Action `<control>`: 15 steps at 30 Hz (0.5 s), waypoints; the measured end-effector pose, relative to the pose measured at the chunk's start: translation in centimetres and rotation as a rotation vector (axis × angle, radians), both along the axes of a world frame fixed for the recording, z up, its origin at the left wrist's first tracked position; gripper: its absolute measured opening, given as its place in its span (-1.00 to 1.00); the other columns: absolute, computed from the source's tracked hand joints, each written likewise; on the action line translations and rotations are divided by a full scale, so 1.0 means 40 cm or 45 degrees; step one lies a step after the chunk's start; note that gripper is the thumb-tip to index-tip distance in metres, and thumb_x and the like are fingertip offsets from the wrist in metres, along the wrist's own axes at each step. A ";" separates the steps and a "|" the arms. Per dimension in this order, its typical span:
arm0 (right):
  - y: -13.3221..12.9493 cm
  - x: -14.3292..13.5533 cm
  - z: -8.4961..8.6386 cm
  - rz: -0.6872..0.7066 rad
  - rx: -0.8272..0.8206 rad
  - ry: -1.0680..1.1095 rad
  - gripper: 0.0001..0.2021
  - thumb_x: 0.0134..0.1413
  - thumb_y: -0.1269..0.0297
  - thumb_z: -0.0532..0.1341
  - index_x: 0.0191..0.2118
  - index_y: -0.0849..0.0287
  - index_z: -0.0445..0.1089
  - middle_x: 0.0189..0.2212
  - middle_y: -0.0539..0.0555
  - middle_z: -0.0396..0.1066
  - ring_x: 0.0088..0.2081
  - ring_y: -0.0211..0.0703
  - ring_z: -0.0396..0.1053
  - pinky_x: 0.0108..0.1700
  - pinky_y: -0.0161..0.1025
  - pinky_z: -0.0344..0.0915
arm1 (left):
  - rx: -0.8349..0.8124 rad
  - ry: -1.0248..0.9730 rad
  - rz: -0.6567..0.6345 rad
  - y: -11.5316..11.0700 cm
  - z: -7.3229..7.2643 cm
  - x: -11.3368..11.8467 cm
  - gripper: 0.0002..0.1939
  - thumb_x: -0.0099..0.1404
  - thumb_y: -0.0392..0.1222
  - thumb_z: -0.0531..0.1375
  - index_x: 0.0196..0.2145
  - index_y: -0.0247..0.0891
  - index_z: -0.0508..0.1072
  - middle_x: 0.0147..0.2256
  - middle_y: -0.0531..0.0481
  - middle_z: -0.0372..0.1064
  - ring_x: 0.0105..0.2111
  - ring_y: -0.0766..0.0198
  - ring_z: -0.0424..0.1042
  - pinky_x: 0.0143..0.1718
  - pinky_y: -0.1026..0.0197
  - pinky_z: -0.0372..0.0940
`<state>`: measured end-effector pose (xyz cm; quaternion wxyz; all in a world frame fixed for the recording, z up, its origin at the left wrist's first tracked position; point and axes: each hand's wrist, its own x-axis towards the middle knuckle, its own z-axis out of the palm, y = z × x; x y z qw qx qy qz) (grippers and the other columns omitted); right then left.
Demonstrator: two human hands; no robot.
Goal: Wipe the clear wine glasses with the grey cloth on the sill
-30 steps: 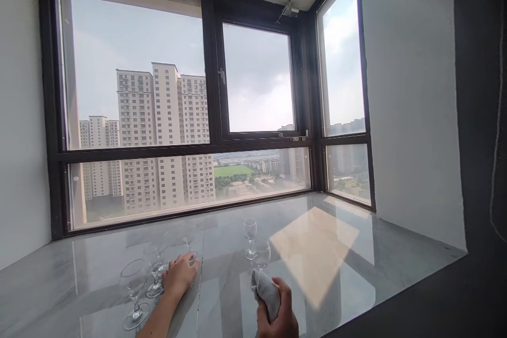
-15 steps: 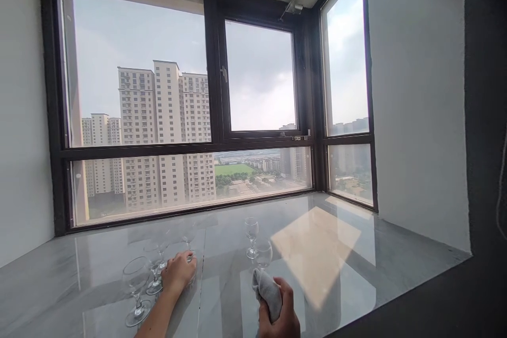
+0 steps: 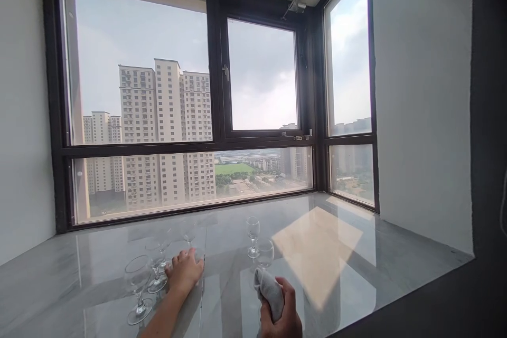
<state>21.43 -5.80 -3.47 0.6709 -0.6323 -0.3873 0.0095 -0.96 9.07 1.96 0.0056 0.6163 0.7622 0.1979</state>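
My left hand (image 3: 184,272) rests low over the stone sill, fingers stretched forward and slightly spread. Just beyond the fingers stands a clear stemmed glass (image 3: 189,231); its foot is hidden, and I cannot tell if the fingers touch it. Left of that hand, several more stemmed glasses stand upright, the nearest one (image 3: 138,276) closest to my forearm. My right hand (image 3: 285,310) is closed round a bunched grey cloth (image 3: 269,289). Right behind the cloth shows the bowl of a stemmed glass (image 3: 265,251), its lower part hidden. Another stemmed glass (image 3: 252,229) stands upright beyond it.
The glossy grey marble sill (image 3: 225,253) has a thin dark seam running between my hands. A bright sunlight patch (image 3: 317,253) lies to the right. Dark-framed windows (image 3: 261,137) close off the back, and a white wall (image 3: 422,116) stands at the right.
My left hand has shifted slightly right, and its fingers look more extended beside the far glass. My right hand still holds the cloth in nearly the same place.
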 end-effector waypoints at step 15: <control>-0.016 -0.007 0.021 0.070 0.115 -0.109 -0.67 0.10 0.20 0.07 0.00 0.04 0.25 -0.17 0.11 0.54 -0.19 0.04 0.55 -0.23 -0.16 0.43 | 0.151 -0.123 -1.159 -0.148 0.008 0.187 -0.58 0.31 -0.05 0.12 0.10 -0.13 0.41 0.11 -0.15 0.34 0.11 0.01 0.27 0.21 -0.08 0.11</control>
